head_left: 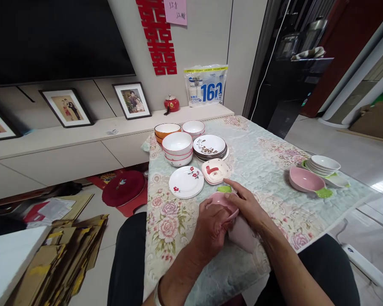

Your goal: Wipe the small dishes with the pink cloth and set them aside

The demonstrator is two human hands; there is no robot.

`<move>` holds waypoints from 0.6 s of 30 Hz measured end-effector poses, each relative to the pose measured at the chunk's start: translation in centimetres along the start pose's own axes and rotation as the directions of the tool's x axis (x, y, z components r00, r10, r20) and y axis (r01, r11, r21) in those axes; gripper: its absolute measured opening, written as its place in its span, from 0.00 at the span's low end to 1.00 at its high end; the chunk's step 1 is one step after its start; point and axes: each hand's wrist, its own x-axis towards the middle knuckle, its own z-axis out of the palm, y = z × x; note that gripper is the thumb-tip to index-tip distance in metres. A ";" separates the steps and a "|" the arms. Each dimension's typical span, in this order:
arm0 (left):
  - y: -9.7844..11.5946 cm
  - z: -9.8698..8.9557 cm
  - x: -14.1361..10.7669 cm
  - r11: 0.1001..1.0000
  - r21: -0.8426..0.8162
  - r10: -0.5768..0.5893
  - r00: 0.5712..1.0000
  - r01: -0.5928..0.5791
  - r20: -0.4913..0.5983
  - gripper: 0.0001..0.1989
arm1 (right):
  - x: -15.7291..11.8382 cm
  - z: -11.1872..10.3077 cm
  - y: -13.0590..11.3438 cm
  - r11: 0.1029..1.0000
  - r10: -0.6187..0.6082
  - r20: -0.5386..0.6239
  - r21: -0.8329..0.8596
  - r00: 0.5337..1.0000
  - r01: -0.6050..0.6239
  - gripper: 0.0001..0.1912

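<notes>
A small pink bowl [219, 198] with a green leaf-shaped handle [224, 188] is between my hands at the table's near edge. My left hand [212, 225] is closed at the bowl's near left rim, its curled fingers partly over the inside. My right hand [246, 205] grips the right rim, with the thumb at the inner edge and the fingers along the outside. A pale pink cloth [243, 234] hangs below the bowl, between my hands; which hand holds it is hidden. Just beyond lie squarish patterned dishes [215, 171] and white plates with red flowers [186, 182].
Stacked white bowls [178, 146], orange bowls [167, 129] and brown-flowered plates [209, 145] stand farther back. At the right are another pink bowl [306, 180] and a stack of small white dishes [324, 163]. Flattened cardboard [60, 255] lies on the floor at left.
</notes>
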 end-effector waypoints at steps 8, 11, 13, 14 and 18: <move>-0.4 0.4 -0.1 0.986 0.158 0.078 0.978 -0.048 -0.194 0.11 | 0.2 0.6 1.2 0.960 -0.102 -0.054 -0.266 0.993 0.084 0.28; -0.4 0.7 -0.1 0.995 0.097 0.012 0.952 0.018 -0.307 0.24 | 0.1 0.9 1.1 0.912 -0.084 -0.089 -0.409 0.993 0.040 0.28; -0.3 0.8 -0.1 0.997 -0.009 -0.072 0.955 0.072 -0.289 0.39 | 0.0 0.9 1.0 0.876 -0.082 -0.110 -0.481 0.991 0.019 0.28; -0.3 0.8 -0.1 0.989 -0.108 -0.130 0.959 0.106 -0.252 0.43 | 0.0 0.9 0.9 0.861 -0.086 -0.118 -0.508 0.989 0.014 0.28; -0.6 0.9 -0.1 0.807 -0.543 -0.357 0.924 0.232 -0.136 0.45 | -0.1 1.1 0.7 0.830 -0.097 -0.108 -0.557 0.989 0.021 0.28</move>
